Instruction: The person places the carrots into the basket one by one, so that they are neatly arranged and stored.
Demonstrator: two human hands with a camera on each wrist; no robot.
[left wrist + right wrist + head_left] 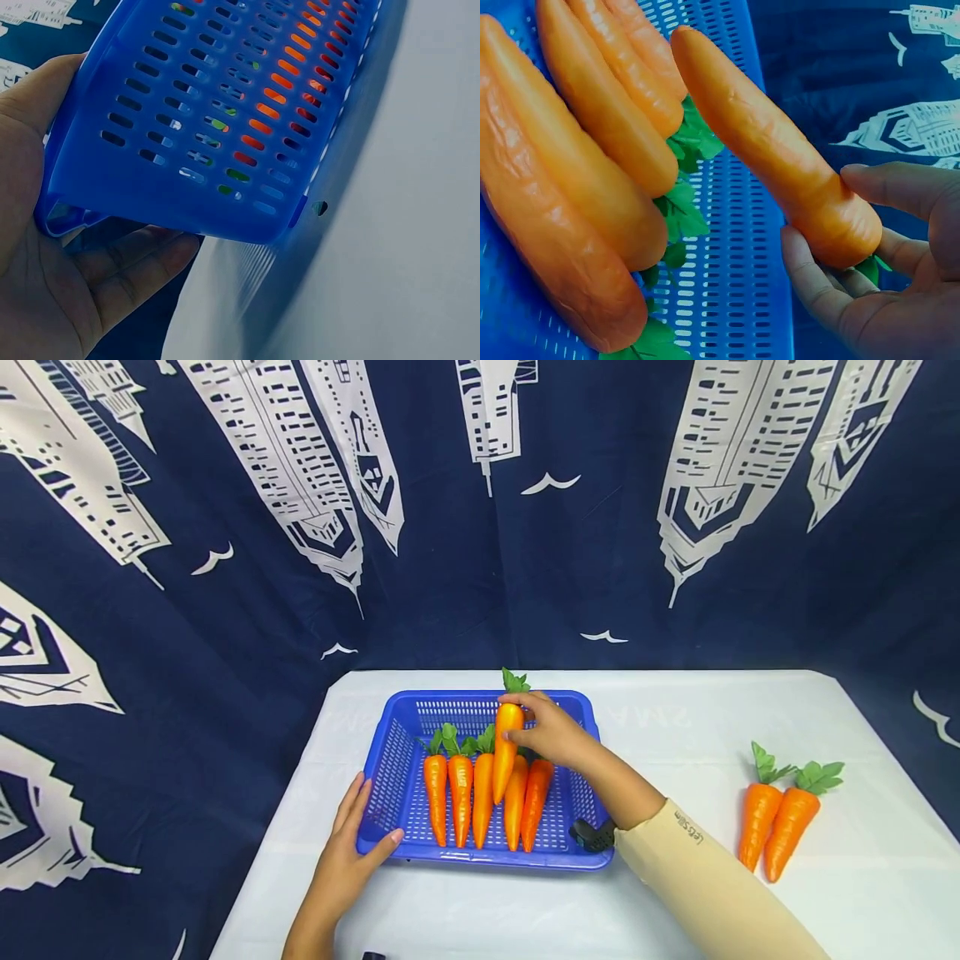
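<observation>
My right hand (pixel 551 731) pinches an orange carrot (pixel 506 756) near its leafy top. That carrot points tip-down over the blue basket (pixel 487 858); in the right wrist view, thumb and fingers close on the thick end of the same carrot (pixel 772 150). Several carrots (pixel 460 793) lie side by side inside, green leaves toward the back. At the basket's front left corner, my left hand (pixel 345 852) holds the rim, thumb at the front and fingers along the left side. The left wrist view shows this hand (pixel 45 247) around the corner, beside the slotted wall (pixel 202 112).
Two more carrots (pixel 780 827) with green leaves lie together on the white table (pixel 675 735), right of the basket. Behind the table hangs a dark blue cloth (pixel 487 585) with white buildings and birds. A small black device (pixel 592 835) sits by my right forearm.
</observation>
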